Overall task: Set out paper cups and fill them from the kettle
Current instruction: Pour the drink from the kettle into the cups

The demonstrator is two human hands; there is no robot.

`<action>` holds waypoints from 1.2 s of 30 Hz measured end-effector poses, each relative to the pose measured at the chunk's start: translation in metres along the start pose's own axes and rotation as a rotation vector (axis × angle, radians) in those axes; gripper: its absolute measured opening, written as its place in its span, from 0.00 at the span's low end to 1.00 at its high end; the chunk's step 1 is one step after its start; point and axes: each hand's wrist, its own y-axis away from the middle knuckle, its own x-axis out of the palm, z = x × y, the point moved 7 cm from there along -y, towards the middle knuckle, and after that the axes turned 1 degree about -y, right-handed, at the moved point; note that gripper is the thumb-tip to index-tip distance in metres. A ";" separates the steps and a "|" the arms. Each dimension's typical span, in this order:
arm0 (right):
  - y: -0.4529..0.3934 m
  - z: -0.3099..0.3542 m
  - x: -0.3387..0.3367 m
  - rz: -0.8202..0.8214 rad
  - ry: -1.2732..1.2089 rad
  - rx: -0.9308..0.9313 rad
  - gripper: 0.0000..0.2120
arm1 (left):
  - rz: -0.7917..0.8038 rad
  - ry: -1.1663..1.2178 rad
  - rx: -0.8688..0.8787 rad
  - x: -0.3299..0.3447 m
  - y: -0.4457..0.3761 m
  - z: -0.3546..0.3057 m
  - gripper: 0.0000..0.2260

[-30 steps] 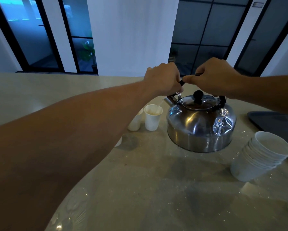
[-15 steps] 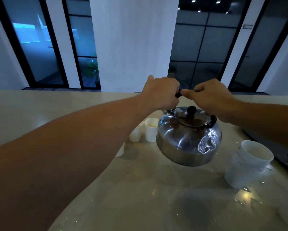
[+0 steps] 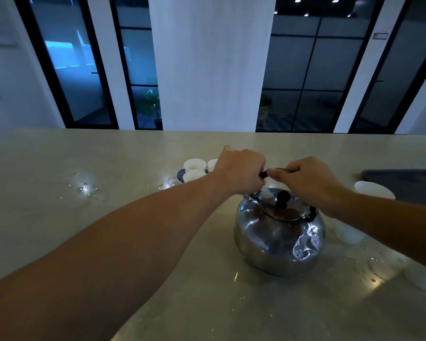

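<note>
Steel kettle (image 3: 278, 237) is landmark. Left hand (image 3: 239, 172) fingers curled round black handle (image 3: 263, 174) above lid; right hand (image 3: 308, 179) fingers pinch same handle beside it. Kettle upright, seems resting on worktop (image 3: 108, 193), no pour visible. Cups (image 3: 194, 168) set out beyond kettle, to its left; contents unreadable. Stack of cups (image 3: 374, 190) right of kettle, partly hidden by arm. Judgement: setting-out partly done, stack not yet dealt out; filling uncertain. Water droplets left of kettle.

Head-worn view, facing forward and down (wide-angle), close over counter (image 3: 108, 217); single view
</note>
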 end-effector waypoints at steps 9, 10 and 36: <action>0.028 0.000 0.019 0.008 0.005 -0.041 0.24 | 0.024 -0.030 -0.020 0.011 0.032 0.004 0.06; 0.029 0.001 0.020 0.006 0.003 -0.044 0.24 | 0.026 -0.028 -0.024 0.012 0.033 0.004 0.05; 0.029 -0.019 0.039 -0.098 -0.117 -0.086 0.22 | 0.066 -0.057 -0.060 0.027 0.031 0.003 0.11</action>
